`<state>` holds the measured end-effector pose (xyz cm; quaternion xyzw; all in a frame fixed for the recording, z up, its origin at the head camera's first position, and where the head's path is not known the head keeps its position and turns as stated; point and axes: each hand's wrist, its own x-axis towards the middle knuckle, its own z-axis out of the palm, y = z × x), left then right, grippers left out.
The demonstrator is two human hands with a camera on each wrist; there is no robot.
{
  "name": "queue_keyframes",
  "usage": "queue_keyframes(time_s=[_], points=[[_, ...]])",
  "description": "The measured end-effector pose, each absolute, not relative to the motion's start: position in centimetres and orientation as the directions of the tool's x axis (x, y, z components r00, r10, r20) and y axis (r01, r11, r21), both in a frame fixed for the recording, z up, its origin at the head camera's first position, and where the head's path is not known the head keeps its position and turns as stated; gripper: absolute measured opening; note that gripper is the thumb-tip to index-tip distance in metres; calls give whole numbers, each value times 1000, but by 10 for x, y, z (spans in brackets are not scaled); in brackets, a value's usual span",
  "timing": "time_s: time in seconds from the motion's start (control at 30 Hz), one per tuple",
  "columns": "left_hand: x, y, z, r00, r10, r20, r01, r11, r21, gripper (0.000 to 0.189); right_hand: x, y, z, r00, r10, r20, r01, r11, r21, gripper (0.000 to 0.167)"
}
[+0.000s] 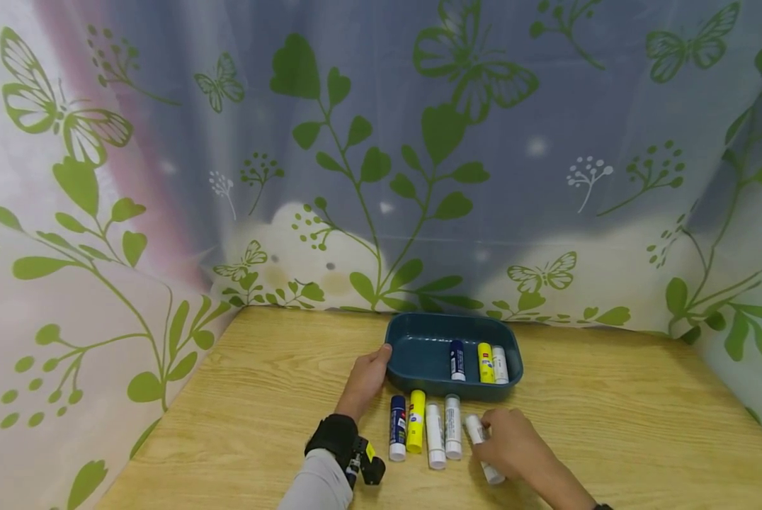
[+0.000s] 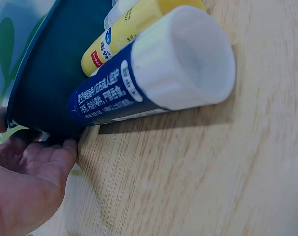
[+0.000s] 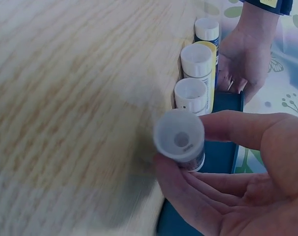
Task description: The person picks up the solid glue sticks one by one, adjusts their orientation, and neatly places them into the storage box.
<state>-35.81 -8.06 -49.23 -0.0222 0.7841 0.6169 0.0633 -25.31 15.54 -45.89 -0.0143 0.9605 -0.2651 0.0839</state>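
Head view: the tabletop (image 1: 623, 411) extends right of the blue tray (image 1: 416, 360), whose far rim stands near the patterned curtain (image 1: 368, 142). 4 glue sticks (image 1: 416, 423) form a row just before the near rim (3 more lie inside). The white stick (image 1: 475, 428) slants right of that row, pinched by the right hand (image 1: 513, 445). Left wrist view: the left hand (image 2: 33, 182) grips the tray's end, thumb at the rim. Right wrist view: the white stick shows its round end, thumb and fingers clamped on its sides.
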Motion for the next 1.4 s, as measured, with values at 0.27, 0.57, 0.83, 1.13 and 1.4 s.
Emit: queue_keyframes(time_s=[0.27, 0.57, 0.83, 1.13, 1.4], points=[[-357, -80, -492, -991, 34, -132, -119, 245, 962, 60, -255, 156, -451, -989, -59, -138, 20, 857, -515, 24], [-357, -80, -491, -992, 38, -123, -110, 250, 962, 59, -254, 159, -430, -991, -79, -109, -7, 838, -546, 34], [-355, -79, -489, -991, 35, -128, -116, 239, 964, 60, -256, 164, -409, -993, -114, -30, -80, 841, -536, 38], [-355, -80, -489, -991, 33, -133, -121, 248, 961, 62, -271, 171, -386, -991, -133, -5, -111, 845, -523, 44], [-357, -80, -492, -986, 26, -162, -151, 237, 960, 64, -291, 176, -367, -988, -146, 51, -152, 859, -489, 51]])
